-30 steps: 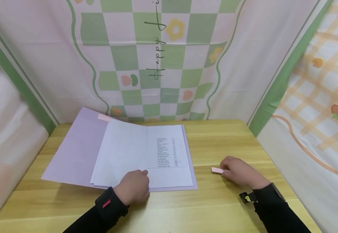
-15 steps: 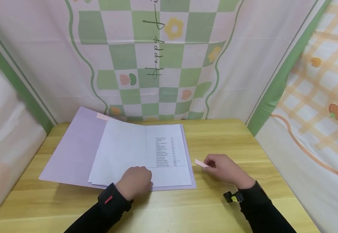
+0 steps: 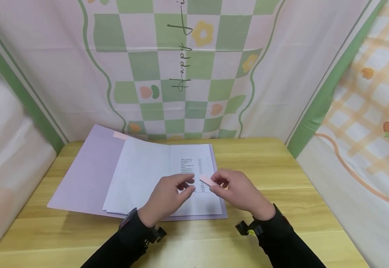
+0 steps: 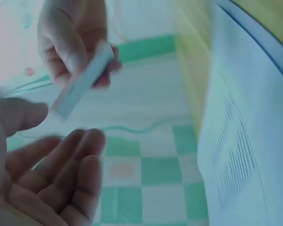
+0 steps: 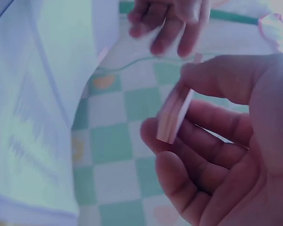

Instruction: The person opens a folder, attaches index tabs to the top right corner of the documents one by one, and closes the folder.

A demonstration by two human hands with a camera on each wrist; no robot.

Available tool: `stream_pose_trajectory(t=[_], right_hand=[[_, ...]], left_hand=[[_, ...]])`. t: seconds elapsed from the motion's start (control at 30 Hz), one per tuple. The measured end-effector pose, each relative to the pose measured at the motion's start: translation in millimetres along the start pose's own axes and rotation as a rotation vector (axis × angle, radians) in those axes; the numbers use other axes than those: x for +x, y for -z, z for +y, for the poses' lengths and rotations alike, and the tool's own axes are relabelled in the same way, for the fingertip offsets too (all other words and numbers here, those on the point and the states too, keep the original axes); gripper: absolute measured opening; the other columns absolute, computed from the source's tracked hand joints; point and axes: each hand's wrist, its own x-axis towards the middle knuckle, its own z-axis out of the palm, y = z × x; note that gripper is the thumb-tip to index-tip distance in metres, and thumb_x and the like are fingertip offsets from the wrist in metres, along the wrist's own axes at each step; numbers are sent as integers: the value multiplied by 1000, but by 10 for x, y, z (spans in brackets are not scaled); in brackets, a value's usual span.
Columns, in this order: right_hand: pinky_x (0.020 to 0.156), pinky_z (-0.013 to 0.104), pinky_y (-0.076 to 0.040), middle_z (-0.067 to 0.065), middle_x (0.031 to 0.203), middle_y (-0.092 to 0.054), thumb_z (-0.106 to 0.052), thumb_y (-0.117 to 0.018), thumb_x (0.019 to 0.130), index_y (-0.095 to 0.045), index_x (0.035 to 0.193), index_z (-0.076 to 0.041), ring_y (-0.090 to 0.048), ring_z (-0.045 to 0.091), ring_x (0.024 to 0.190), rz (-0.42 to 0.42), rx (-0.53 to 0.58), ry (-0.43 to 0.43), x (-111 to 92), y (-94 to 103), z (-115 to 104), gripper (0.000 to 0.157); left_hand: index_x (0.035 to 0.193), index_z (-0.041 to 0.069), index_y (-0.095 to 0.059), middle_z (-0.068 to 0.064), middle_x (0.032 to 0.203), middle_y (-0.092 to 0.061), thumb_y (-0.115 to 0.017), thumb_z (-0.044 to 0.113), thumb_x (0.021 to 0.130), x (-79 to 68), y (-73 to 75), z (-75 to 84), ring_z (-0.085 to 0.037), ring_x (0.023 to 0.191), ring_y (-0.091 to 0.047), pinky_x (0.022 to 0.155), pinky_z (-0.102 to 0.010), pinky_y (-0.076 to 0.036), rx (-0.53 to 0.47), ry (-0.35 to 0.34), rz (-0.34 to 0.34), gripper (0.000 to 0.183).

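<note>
My right hand (image 3: 239, 190) pinches a small pink pad of sticky notes (image 3: 207, 181) between thumb and fingers, above the printed page. Seen from the right wrist, the pad (image 5: 173, 115) is a thick narrow stack with layered edges. My left hand (image 3: 166, 195) hovers just left of it, thumb and fingers parted with nothing between them. In the left wrist view a gap separates its fingertips from the pad (image 4: 82, 84). Below both hands lie white paper sheets (image 3: 141, 171) in an open lilac folder (image 3: 80, 178). The hands hide part of the printed table.
A pink sticky strip (image 3: 119, 135) sits at the top of the folder's left cover, beside the sheets. The wooden table (image 3: 258, 156) extends right of the folder. Patterned cloth (image 3: 201, 67) hangs behind and along both sides.
My right hand has carried the sticky note pad leftward from the bare table to above the page. My left hand has lifted off the folder's lower edge and opened toward the pad.
</note>
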Motion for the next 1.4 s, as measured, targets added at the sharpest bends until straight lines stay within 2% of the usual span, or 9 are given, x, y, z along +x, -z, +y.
stream_pose_trajectory(t=[0.13,0.27,0.43,0.6,0.93,1.23,1.4], right_hand=[[68,33,-52,-14,89,-63,-21,-74,92,-69,100,-18,-58,6,78,70,56,32,39,11,-152,10],[70,34,-53,-15,91,-64,-21,-75,91,-69,99,-19,-59,5,78,123,88,74,53,32,-288,11],[68,30,-51,-15,93,-63,-23,-75,91,-68,101,-21,-60,4,78,146,112,118,59,54,-435,12],[71,32,-52,-15,96,-63,-22,-75,91,-68,103,-19,-61,4,80,169,114,149,73,52,-516,14],[75,34,-52,-14,103,-64,-20,-74,92,-70,103,-18,-58,5,90,245,81,244,112,21,-586,12],[69,33,-51,-11,105,-63,-17,-77,89,-69,103,-16,-56,7,83,285,56,218,90,14,-658,16],[67,31,-47,-13,92,-58,-26,-73,93,-69,96,-21,-53,8,79,289,96,176,108,16,-693,7]], left_hand=[[133,9,-64,6,107,-72,-74,20,93,17,19,53,-8,84,-66,69,-31,-54,-282,66,67,43],[136,10,-61,1,107,-72,-74,21,92,40,30,91,-15,84,-69,72,-31,-55,-487,78,54,47],[136,7,-60,-7,104,-71,-69,15,96,56,56,124,-24,80,-71,78,-37,-57,-649,62,35,42],[130,9,-64,-10,100,-71,-68,14,97,53,108,134,-26,76,-70,75,-39,-57,-672,53,58,34],[125,8,-66,-4,102,-72,-69,8,95,34,170,134,-26,72,-70,72,-37,-57,-640,6,61,31],[124,10,-67,0,102,-71,-70,12,95,8,228,157,-23,74,-69,69,-35,-55,-586,-9,76,30],[124,11,-67,2,97,-71,-70,13,95,-4,246,164,-21,75,-70,68,-34,-55,-540,-27,82,29]])
